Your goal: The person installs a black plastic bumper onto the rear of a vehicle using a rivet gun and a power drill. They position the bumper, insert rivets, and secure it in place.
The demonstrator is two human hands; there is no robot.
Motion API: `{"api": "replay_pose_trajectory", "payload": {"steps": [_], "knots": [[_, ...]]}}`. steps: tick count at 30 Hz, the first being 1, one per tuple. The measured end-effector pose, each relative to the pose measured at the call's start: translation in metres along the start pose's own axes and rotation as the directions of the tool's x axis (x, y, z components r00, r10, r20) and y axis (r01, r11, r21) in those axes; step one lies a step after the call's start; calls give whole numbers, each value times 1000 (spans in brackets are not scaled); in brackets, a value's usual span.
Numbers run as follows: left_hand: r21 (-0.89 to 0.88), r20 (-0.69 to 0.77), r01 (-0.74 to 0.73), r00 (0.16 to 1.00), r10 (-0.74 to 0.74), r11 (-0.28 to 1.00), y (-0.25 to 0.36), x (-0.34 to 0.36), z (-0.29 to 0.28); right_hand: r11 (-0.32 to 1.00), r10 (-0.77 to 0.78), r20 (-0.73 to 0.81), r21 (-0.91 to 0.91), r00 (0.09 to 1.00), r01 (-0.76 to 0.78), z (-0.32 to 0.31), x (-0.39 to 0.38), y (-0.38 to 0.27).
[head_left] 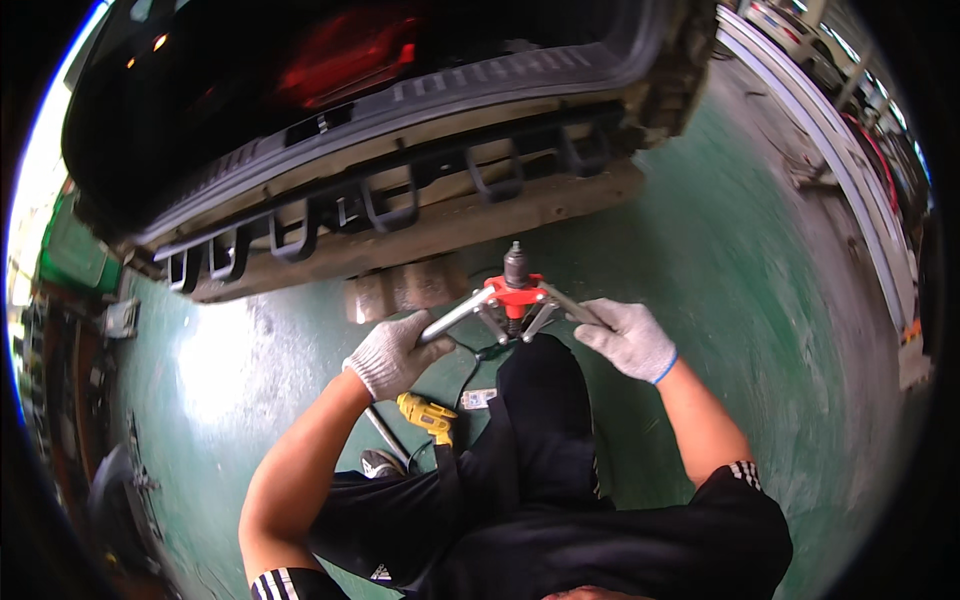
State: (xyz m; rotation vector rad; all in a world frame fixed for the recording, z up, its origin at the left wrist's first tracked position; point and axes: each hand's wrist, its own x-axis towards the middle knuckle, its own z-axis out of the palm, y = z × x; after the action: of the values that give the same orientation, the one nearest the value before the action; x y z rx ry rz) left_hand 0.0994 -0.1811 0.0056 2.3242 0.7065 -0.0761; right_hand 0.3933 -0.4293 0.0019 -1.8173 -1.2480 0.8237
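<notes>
Head view: a yellow drill (427, 412) lies on the green floor (720, 300), left of the bent knee (545, 410); farther out, gloved left hand (393, 354) and gloved right hand (630, 343) each grip a handle (452, 317) of the red-headed tool (516, 291); it sits short of the vehicle's rear edge (450, 225).

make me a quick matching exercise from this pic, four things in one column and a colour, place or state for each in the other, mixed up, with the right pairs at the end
Things
1. left hand
2. right hand
3. two-handled tool
4. drill

Descriptions
A. red at its centre, with silver arms spreading to both sides
B. in a pale glove with a blue edge at the wrist
C. yellow, down by the person's bent leg
D. in a pale glove with no blue edge showing

Right pairs: 1-D, 2-B, 3-A, 4-C
</notes>
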Motion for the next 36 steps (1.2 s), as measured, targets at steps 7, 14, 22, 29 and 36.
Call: {"api": "replay_pose_trajectory", "payload": {"steps": [7, 14, 22, 29, 36], "knots": [[-99, 66, 382, 924, -377, 919, -74, -80, 18, 932, 203, 368, 211, 907, -294, 117, 40, 33], [111, -39, 364, 931, -362, 925, -120, -34, -9, 946, 194, 399, 165, 896, -278, 111, 116, 7], [-41, -183, 334, 924, -335, 942, -65, -80, -13, 997, -73, 157, 45, 985, 67, 106, 70, -14], [6, -340, 182, 925, -169, 983, -70, -102, -16, 897, -442, -53, -40, 895, 441, 114, 69, -14], [13, -375, 397, 853, -363, 918, -59, -102, -32, 977, -214, 28, 25, 976, 213, 132, 84, -41]]}}
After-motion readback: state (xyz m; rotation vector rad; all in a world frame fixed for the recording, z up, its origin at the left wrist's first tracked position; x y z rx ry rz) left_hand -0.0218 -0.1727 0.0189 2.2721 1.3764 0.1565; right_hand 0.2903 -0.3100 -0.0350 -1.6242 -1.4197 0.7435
